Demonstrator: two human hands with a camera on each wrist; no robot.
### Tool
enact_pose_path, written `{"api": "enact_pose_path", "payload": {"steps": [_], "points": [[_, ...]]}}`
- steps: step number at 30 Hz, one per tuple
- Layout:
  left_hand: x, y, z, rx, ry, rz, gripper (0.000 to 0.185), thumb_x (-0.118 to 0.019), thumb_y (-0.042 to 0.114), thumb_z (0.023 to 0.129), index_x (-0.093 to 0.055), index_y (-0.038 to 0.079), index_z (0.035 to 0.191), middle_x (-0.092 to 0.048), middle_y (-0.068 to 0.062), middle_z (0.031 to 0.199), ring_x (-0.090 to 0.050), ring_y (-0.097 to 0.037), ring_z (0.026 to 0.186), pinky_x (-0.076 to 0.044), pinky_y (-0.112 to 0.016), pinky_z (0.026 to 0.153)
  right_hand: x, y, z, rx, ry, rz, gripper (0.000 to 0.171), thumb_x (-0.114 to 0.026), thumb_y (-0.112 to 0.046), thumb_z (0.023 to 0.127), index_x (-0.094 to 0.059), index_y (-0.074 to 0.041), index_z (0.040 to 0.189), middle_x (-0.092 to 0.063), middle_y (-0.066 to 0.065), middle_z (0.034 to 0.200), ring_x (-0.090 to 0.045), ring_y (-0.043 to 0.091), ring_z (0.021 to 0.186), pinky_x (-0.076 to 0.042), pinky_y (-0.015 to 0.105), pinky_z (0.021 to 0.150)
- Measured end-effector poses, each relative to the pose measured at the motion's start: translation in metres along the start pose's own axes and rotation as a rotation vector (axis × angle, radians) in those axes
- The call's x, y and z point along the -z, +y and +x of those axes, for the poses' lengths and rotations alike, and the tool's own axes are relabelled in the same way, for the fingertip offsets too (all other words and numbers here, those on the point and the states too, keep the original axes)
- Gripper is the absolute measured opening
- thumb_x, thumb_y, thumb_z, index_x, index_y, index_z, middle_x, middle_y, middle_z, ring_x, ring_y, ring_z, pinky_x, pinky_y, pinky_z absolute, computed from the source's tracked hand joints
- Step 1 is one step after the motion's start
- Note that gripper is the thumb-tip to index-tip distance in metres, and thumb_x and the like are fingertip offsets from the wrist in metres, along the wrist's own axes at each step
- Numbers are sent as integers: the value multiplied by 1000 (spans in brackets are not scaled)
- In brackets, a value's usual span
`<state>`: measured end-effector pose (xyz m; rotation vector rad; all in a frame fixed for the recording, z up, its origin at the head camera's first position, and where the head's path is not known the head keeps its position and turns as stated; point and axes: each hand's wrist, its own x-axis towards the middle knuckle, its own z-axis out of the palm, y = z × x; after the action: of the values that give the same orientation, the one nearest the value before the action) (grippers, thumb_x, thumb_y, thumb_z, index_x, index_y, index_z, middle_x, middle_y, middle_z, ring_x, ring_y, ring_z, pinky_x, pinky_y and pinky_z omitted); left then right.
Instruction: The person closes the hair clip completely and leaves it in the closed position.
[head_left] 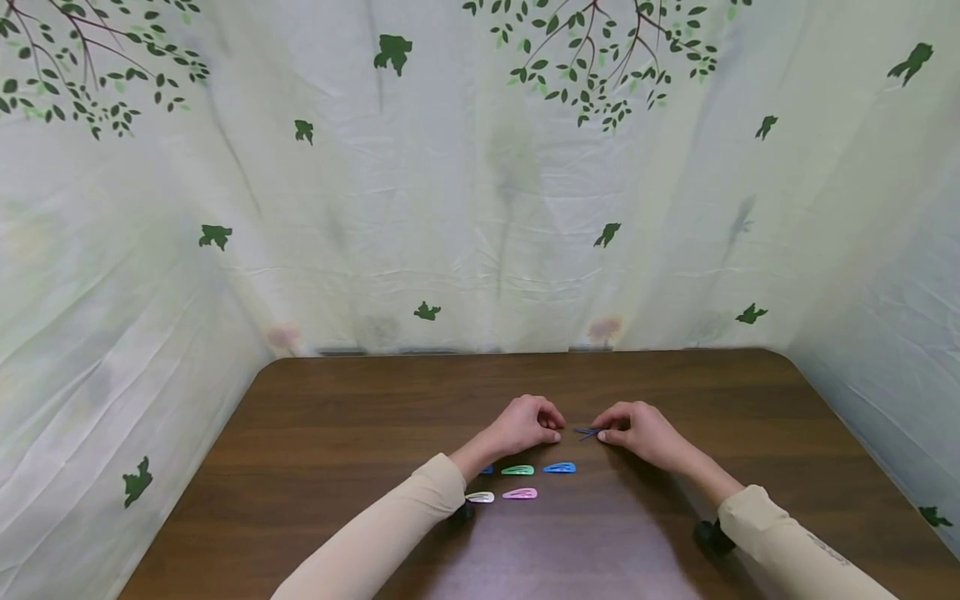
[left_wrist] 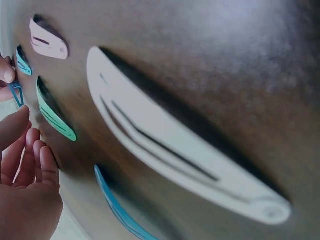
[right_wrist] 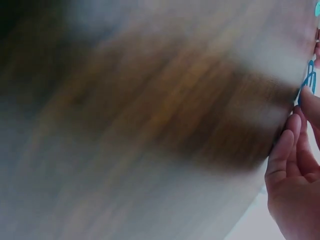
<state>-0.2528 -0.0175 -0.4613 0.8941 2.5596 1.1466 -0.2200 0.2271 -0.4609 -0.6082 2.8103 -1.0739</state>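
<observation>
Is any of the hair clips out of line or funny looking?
Yes, one. The dark blue clip sits apart from the rows, pinched by the right hand, and it looks sprung open, unlike the flat green clip.

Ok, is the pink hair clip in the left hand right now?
No, the pink hair clip lies flat on the table beside the white hair clip, nearer the person than the left hand.

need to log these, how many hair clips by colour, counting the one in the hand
blue hair clips: 3, one on the table, one half hidden behind the left wrist, one pinched by the right hand
green hair clip: 1
white hair clip: 1
pink hair clip: 1
total: 6
</observation>
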Motion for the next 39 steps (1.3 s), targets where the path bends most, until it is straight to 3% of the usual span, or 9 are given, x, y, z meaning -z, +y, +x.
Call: {"api": "enact_pose_path", "payload": {"steps": [14, 20, 29, 39], "points": [[7, -4, -8, 16, -3, -58, 16, -78, 6, 83, -75, 5, 99, -68, 5, 85, -60, -7, 78, -48, -21, 74, -1, -5, -2, -44, 42, -26, 6, -70, -15, 92, -75, -19, 93, -70, -9, 92, -65, 17, 93, -52, 43, 83], [14, -2, -16, 2, 25, -97, 18, -77, 6, 84, -74, 4, 102, -69, 2, 86, -62, -8, 79, -49, -22, 75, -6, -15, -6, -10, 120, 18, 8, -70, -16, 92, -74, -20, 97, -69, -10, 95, -64, 13, 93, -53, 37, 81], [25, 2, -32, -57, 69, -160, 24, -75, 3, 85, -72, 0, 108, -69, -12, 101, -62, -12, 86, -51, -27, 80, -14, -38, -10, 91, 259, 79, 10, -72, -12, 90, -74, -17, 99, -67, -11, 93, -63, 9, 82, -54, 30, 75], [42, 14, -51, -66, 119, -189, 29, -77, 9, 85, -71, 2, 112, -68, -11, 106, -63, -22, 93, -52, -35, 84, -20, -63, -14, 121, 335, 121, 14, -72, -8, 90, -74, -19, 98, -67, -10, 92, -63, 9, 80, -55, 31, 76]]}}
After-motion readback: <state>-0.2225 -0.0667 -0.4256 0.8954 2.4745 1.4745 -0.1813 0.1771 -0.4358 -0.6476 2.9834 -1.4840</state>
